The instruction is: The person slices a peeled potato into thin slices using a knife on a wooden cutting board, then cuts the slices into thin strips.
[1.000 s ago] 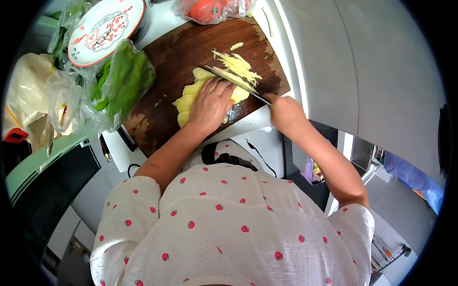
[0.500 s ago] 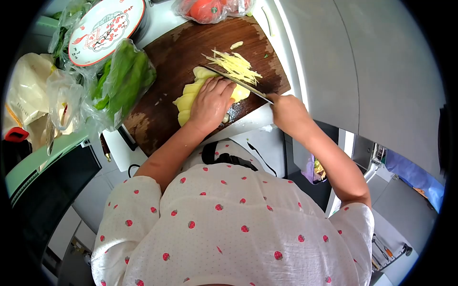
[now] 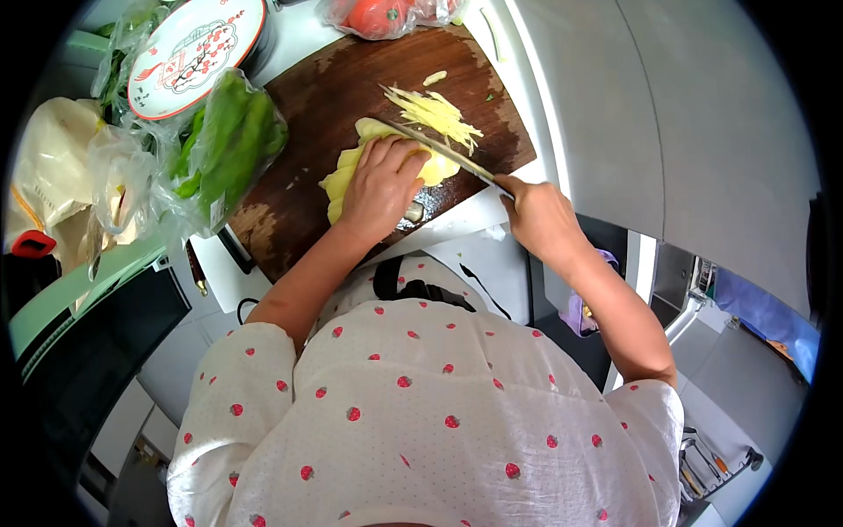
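Overlapping pale yellow slices (image 3: 339,182) lie on a dark wooden cutting board (image 3: 307,114). My left hand (image 3: 379,189) rests on the slices, its fingers bent and pressing them down near the blade. The handle of a knife (image 3: 436,147) is in my closed right hand (image 3: 542,217). Its blade runs slantwise along the upper right edge of the slices, between them and a loose pile of thin yellow shreds (image 3: 435,112). One small yellow piece (image 3: 435,78) sits apart, above the pile. A stubby pale piece (image 3: 414,212) is by the board's near edge, right of my left hand.
Left of the board are green peppers (image 3: 230,136) in a clear bag and a patterned plate (image 3: 195,53) with a red rim. Bagged tomatoes (image 3: 378,18) touch the far edge. Plastic bags (image 3: 57,167) stand at the far left, and a grey cabinet (image 3: 702,123) borders the right.
The knife and my right hand have shifted slightly right and down. The fingers of my left hand have drawn back a little from the blade. The shreds have moved slightly and spread differently.
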The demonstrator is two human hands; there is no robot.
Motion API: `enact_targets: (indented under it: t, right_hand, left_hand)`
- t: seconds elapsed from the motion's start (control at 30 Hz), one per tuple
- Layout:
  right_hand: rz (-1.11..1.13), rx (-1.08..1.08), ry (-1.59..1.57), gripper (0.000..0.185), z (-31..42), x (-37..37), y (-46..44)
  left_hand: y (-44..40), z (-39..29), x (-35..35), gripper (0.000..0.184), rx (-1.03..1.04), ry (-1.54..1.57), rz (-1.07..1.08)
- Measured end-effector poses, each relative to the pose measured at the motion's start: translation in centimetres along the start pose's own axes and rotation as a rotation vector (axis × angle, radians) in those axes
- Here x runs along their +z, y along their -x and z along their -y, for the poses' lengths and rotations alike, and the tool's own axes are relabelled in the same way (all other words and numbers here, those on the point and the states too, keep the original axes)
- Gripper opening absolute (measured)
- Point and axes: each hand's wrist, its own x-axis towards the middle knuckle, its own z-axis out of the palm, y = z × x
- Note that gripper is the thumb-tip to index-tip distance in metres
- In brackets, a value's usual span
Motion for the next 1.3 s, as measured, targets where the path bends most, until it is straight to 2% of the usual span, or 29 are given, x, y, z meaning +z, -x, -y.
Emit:
enact_targets:
  t: [0.1, 0.3, 0.4, 0.5, 0.63, 0.8, 0.9, 1.03, 1.1, 1.13, 1.3]
  right_hand:
    - [0.043, 0.001, 0.074, 0.032, -0.4, -0.4, 1.3]
    - [0.111, 0.035, 0.134, 0.029, 0.1, -0.9, 0.6]
    - [0.087, 0.002, 0.105, 0.031, 0.4, 1.4, -2.8]
    - [-0.039, -0.011, 0.021, 0.032, 0.7, 3.0, -4.2]
    - [-0.085, 0.014, -0.092, 0.026, 0.5, 1.7, -4.1]
    - [0.095, 0.05, -0.012, 0.026, 0.7, -1.4, 0.0]
    - [0.164, 0.098, 0.094, 0.027, 0.4, -0.7, -0.6]
    - [0.092, 0.09, 0.072, 0.029, 2.4, 2.0, -4.6]
    - [-0.028, -0.01, -0.046, 0.026, 1.0, 2.7, -4.4]
    - [-0.051, 0.015, -0.105, 0.025, 0.9, 2.7, -4.6]
    - [0.028, 0.033, -0.074, 0.025, 0.7, -0.2, -1.7]
  left_hand:
    - [-0.2, -0.3, -0.4, 0.038, -0.045, -0.003, 0.067]
    - [-0.5, -0.2, -0.1, 0.037, -0.017, 0.026, -0.01]
    - [-0.3, -0.2, -0.1, 0.038, -0.043, 0.003, 0.042]
    - [-0.1, -0.2, -0.1, 0.037, -0.07, 0.023, 0.052]
    - [-0.2, 0.1, 0.5, 0.037, -0.018, 0.056, -0.029]
    - [-0.2, -0.1, 0.1, 0.035, -0.065, 0.036, 0.045]
    - [-0.2, -0.2, 0.1, 0.035, -0.062, 0.033, 0.0]
    - [-0.6, -0.1, 0.1, 0.035, -0.061, 0.019, 0.003]
    - [-0.1, -0.3, 0.1, 0.036, -0.053, 0.056, -0.015]
    - [-0.2, -0.2, 0.2, 0.035, -0.048, 0.06, -0.022]
    - [0.0, -0.1, 0.2, 0.037, -0.047, 0.042, -0.011]
